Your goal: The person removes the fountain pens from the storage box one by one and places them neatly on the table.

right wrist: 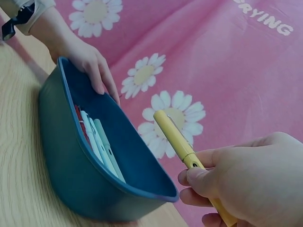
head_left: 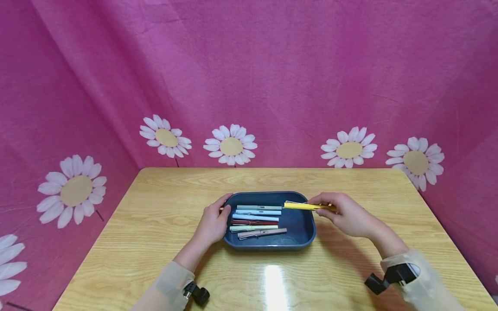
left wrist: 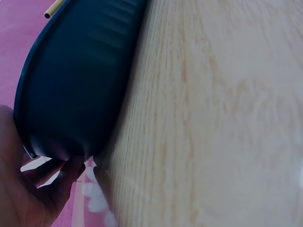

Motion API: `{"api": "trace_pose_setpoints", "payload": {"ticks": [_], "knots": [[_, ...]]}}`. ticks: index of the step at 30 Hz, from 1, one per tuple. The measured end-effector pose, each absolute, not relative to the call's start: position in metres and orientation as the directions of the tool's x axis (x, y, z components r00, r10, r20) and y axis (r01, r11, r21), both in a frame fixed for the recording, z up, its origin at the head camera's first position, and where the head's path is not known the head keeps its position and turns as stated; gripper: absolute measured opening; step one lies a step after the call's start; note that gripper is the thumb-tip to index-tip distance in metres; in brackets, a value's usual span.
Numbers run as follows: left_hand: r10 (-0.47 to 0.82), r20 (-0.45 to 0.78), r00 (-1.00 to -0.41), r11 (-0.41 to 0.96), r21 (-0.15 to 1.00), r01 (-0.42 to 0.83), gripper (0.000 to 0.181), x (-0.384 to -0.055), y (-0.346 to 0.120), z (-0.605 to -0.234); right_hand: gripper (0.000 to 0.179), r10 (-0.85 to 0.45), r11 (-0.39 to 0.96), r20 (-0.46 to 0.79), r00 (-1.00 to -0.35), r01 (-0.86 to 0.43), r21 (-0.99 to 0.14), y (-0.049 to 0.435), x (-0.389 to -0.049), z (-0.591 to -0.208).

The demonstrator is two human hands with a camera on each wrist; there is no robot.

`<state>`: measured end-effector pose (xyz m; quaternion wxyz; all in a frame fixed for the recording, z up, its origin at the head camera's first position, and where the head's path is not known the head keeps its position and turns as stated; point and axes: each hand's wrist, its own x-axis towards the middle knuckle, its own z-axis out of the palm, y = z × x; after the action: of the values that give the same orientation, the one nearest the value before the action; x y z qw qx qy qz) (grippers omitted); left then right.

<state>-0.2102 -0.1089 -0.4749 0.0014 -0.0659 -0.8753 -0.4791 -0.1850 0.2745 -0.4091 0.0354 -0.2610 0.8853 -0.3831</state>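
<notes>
A dark blue oblong tray stands on the table with several capped pens lying side by side in its left part. Among them are a dark red pen, a pale green pen and a greyish-mauve pen. My left hand grips the tray's left end, thumb over the rim and fingers around the outer wall. Between thumb and fingers my right hand pinches a yellow pen with a clip on its cap. The cap end points left, above the tray's far right part; the rear end is partly hidden by the hand.
A light wooden table lies under the tray, with a glare spot near its front edge. Pink cloth with white daisies hangs along the back and sides. Each sleeve carries a black wrist camera.
</notes>
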Motion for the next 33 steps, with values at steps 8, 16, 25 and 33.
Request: {"api": "trace_pose_setpoints", "payload": {"ticks": [8,16,25,33], "knots": [[0.111,0.061,-0.992,0.531,0.84,0.112,0.044,-0.21,-0.108,-0.474,0.03,-0.472,0.57,0.195,-0.86,-0.467,-0.677,0.291,-0.179,-0.412],[0.111,0.072,-0.991,0.535,0.836,0.121,0.044,-0.211,-0.109,-0.476,0.033,-0.442,0.598,0.221,-0.869,-0.469,-0.65,0.309,-0.175,-0.416],[0.107,0.058,-0.993,0.537,0.837,0.107,0.044,-0.21,-0.109,-0.476,0.03,-0.409,0.624,0.168,-0.897,-0.41,-0.665,0.327,-0.171,-0.422],[0.108,0.064,-0.992,0.53,0.841,0.112,0.044,-0.209,-0.109,-0.474,0.029,-0.38,0.655,0.214,-0.9,-0.425,-0.624,0.346,-0.171,-0.432]]}}
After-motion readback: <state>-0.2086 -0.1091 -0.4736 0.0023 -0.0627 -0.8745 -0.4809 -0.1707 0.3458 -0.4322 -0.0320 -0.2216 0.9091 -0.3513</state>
